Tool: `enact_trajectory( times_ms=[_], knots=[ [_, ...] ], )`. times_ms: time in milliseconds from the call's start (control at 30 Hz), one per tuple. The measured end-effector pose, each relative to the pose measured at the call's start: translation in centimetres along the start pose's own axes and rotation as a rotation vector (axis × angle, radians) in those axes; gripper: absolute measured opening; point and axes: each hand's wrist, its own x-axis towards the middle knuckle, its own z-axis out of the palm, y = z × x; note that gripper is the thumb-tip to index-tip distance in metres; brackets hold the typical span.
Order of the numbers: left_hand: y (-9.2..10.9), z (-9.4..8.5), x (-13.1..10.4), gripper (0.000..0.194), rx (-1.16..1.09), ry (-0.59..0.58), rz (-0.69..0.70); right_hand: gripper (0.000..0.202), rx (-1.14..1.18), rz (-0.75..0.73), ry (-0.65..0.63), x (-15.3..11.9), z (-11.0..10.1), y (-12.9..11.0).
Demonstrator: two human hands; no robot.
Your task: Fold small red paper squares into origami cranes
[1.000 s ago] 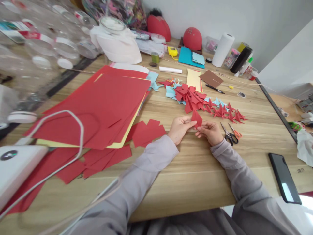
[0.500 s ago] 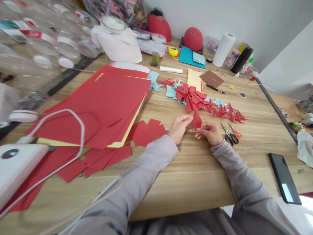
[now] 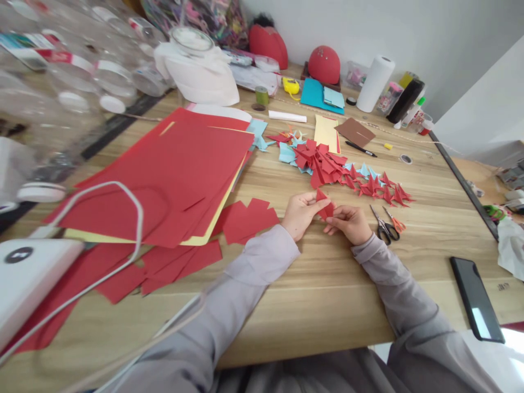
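A small folded red paper (image 3: 323, 203) is held between my two hands over the wooden table (image 3: 311, 305). My left hand (image 3: 301, 214) pinches its left side, thumb on top. The fingers of my right hand (image 3: 350, 222) grip its lower right edge. Just beyond my hands lies a pile of folded red paper pieces (image 3: 321, 162), with light blue ones (image 3: 287, 154) among them. Black-handled scissors (image 3: 385, 229) and orange-handled scissors (image 3: 396, 220) rest to the right of my right hand.
Large red sheets (image 3: 176, 174) and cut red pieces (image 3: 249, 221) cover the left side, crossed by a white cable (image 3: 140, 218). A phone (image 3: 477, 300) lies at the right. Plastic bottles (image 3: 110, 79) crowd the back left; a white roll (image 3: 375, 83) stands behind.
The folded red paper has tilted and moved slightly left, and my left thumb now covers more of it. My right fingers have shifted slightly along its lower edge.
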Motion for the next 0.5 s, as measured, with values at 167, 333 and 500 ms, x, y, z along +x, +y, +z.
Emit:
enact_trajectory(
  times_ms=[167,333,500],
  knots=[
    [-0.08,-0.01,0.08,0.033,-0.024,-0.023,0.003,0.029,0.003,0.000,0.012,-0.05,0.08,0.00],
    [0.01,-0.05,0.08,0.035,-0.074,-0.042,0.017,0.031,-0.019,0.004,0.009,0.00,0.04,0.04],
    [0.24,-0.05,-0.05,0.034,-0.068,0.011,0.005,0.030,-0.036,0.005,-0.002,-0.04,0.00,0.01]
  ],
)
